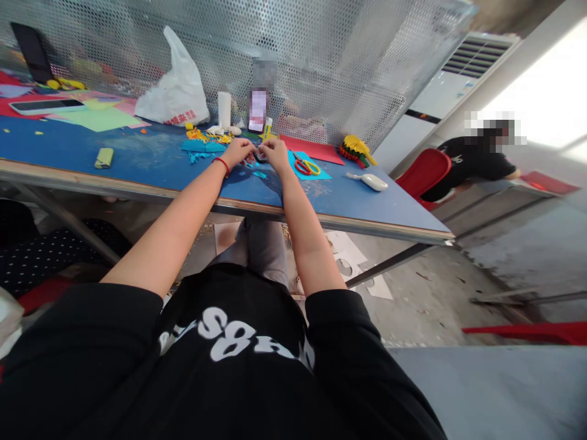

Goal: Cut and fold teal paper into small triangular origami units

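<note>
Over the middle of the blue table, my left hand (241, 151) and my right hand (274, 153) almost meet, fingers bent in a pinch. Between the fingertips is something small and dark that I cannot make out. A blue paper scrap (259, 175) lies on the table just below them. Left of my left hand are folded blue paper (204, 146) and a heap of yellow paper pieces (223, 139). Scissors with red and yellow handles (308, 167) rest on a blue sheet right of my right hand. A yellow glue stick (268, 127) stands behind my hands.
On the table (156, 165) are a white plastic bag (177, 91), a propped phone (257, 110), a flat phone (47, 106), coloured sheets (101, 118), a white oval object (374, 181) and a yellow folded-paper piece (355, 150). Metal mesh (321, 55) rises behind. Another person (472, 159) sits at right.
</note>
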The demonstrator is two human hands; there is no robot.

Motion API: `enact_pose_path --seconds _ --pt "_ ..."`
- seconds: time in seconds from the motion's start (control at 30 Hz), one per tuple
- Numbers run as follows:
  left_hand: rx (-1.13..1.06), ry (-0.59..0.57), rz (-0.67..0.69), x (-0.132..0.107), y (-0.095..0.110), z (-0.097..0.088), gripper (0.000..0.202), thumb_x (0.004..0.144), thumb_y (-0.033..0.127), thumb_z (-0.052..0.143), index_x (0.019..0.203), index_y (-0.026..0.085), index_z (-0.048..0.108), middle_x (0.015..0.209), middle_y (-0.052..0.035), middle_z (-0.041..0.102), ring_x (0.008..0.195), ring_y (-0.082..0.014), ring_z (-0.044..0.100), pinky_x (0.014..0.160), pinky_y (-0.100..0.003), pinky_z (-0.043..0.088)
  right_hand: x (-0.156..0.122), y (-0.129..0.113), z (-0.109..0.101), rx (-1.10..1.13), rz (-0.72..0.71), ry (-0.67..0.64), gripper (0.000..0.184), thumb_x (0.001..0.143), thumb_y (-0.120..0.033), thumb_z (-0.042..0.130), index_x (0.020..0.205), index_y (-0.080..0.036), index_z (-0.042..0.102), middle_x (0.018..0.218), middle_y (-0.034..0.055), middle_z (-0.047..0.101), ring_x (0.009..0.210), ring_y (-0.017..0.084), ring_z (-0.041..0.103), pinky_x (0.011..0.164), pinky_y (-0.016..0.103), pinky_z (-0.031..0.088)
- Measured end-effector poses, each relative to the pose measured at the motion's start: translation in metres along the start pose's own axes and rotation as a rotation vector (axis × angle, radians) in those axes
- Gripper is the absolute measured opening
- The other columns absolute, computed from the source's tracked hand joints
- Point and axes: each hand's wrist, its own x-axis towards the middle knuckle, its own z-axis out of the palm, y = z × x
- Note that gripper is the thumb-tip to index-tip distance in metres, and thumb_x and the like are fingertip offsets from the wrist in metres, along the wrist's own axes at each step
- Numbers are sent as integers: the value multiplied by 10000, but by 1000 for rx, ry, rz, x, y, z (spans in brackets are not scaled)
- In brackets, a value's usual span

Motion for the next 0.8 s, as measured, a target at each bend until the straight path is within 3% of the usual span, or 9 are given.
enact_pose_path --seconds 0.27,0.47,0.8 --pt "-11 8 -13 -2 2 -1 326 1066 391 699 1272 138 676 1220 -100 705 1036 -222 719 900 -409 658 -5 -4 -2 -11 50 19 209 1062 -356 692 1042 -150 719 1026 45 747 906 163 723 862 359 643" --pt "-8 32 -21 -2 2 -1 296 1076 391 687 1228 138 685 1151 -84 715 953 -192 719 835 -361 660 -8 -6 -3 3 57 20 226 1066 -373 687 1058 -150 721 1042 50 751 910 162 727 860 356 645" --pt "-12 41 -26 -2 2 -2 312 1071 394 693 1249 137 681 1177 -90 712 984 -204 721 858 -379 661 -7 -11 -5 5 59 3 247 1072 -374 675 1183 -156 708 1157 74 733 991 184 724 881 373 650"
